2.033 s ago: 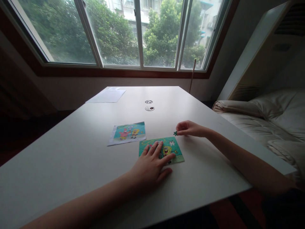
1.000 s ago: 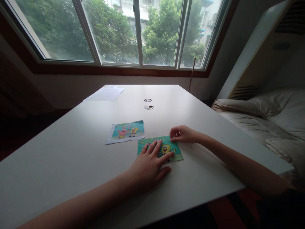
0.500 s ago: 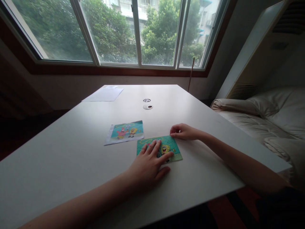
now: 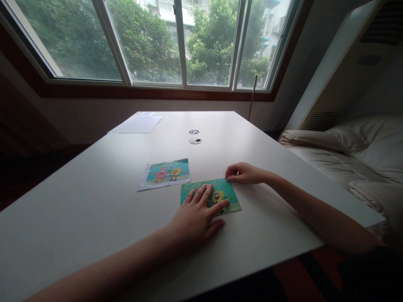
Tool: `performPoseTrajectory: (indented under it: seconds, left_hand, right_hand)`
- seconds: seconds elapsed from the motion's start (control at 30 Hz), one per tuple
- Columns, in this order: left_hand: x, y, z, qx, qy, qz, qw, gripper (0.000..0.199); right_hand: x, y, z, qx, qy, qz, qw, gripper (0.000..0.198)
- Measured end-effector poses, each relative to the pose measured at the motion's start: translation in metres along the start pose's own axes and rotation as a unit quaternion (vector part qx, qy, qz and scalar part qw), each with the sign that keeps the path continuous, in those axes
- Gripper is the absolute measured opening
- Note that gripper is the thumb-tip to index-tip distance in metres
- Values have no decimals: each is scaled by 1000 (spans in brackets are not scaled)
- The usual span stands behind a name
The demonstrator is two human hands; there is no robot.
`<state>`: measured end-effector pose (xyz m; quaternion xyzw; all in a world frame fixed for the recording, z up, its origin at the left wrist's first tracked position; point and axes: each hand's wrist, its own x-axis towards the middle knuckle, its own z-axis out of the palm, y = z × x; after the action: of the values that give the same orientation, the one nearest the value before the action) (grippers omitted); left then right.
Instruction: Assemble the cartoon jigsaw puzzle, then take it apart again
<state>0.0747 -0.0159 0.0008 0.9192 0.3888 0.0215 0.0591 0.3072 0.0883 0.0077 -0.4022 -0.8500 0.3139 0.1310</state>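
Observation:
A green and teal jigsaw puzzle point(image 4: 234, 205) with cartoon figures lies flat on the white table point(image 4: 132, 226). My left hand point(image 4: 197, 214) rests palm down across its left and middle part, fingers spread, hiding much of the picture. At the puzzle's far right corner, my right hand point(image 4: 242, 173) is closed in a pinch, with the fingertips touching that corner. Just left of the puzzle and a little farther away lies a printed cartoon picture sheet point(image 4: 166, 173) with a white margin.
Two small round table markings or discs, one point(image 4: 195, 141) nearer than the other point(image 4: 194, 132), show beyond the puzzle. White papers point(image 4: 137, 125) lie at the far left edge. A pale padded sofa point(image 4: 346, 147) stands to the right, and a window point(image 4: 151, 42) spans the back.
My right hand has shifted only very slightly at the puzzle's corner. My left hand, the puzzle and the picture sheet look the same.

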Motion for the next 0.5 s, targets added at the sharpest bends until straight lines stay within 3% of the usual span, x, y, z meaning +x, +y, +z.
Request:
performPoseTrajectory:
  seconds: [0.33,0.5]
  left_hand:
    - [2,-3,-2,10,0,7,1000,47]
    - [8,-8,-4,14,27,0,1000,44]
  right_hand:
    - [0,-5,5,-41,41,11,998,18]
    - [-4,-9,-2,-4,-41,-14,999,30]
